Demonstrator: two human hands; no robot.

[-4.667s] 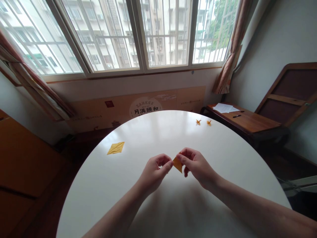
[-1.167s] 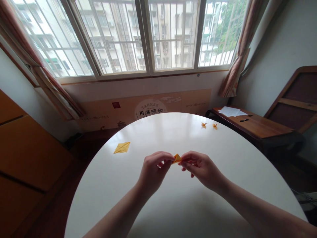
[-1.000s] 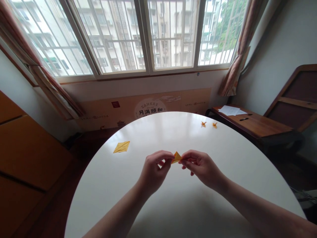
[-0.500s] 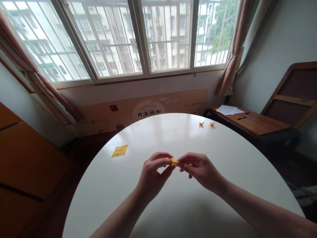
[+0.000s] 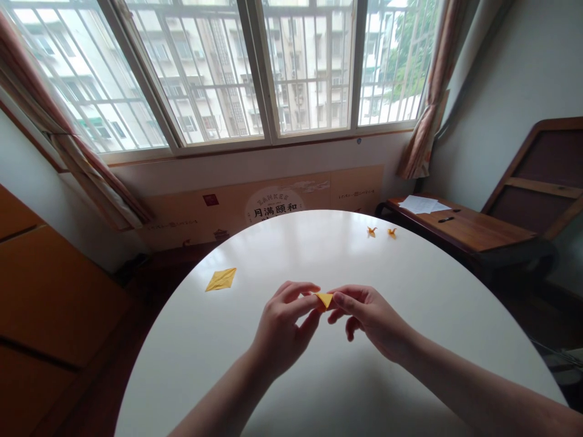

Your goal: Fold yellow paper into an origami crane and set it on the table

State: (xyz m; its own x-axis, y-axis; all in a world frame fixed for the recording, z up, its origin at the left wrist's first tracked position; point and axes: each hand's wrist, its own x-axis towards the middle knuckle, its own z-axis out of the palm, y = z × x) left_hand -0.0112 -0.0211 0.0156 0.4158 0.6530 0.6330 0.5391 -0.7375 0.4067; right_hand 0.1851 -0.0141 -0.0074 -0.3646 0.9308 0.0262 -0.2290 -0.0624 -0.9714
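Note:
Between my two hands, above the white round table (image 5: 191, 370), is a small folded piece of yellow paper (image 5: 325, 300) showing a triangular face. My left hand (image 5: 288, 325) pinches its left side with thumb and fingers. From the right, my right hand (image 5: 367, 315) grips the paper's other edge between thumb and index finger, its lower fingers curled loosely. Part of the paper is hidden behind the fingertips. To the left on the table lies a flat, creased yellow paper square (image 5: 221, 280).
Two small orange paper cranes (image 5: 372, 232) stand near the table's far right edge. Beyond it, a wooden side table (image 5: 492, 230) carries white sheets (image 5: 421, 204) and a dark pen (image 5: 446, 219). A barred window and a printed cardboard panel (image 5: 350, 188) are behind.
The folded paper has turned so that a wider triangular face shows. My right hand's lower fingers have opened out a little. Both hands still hold the paper.

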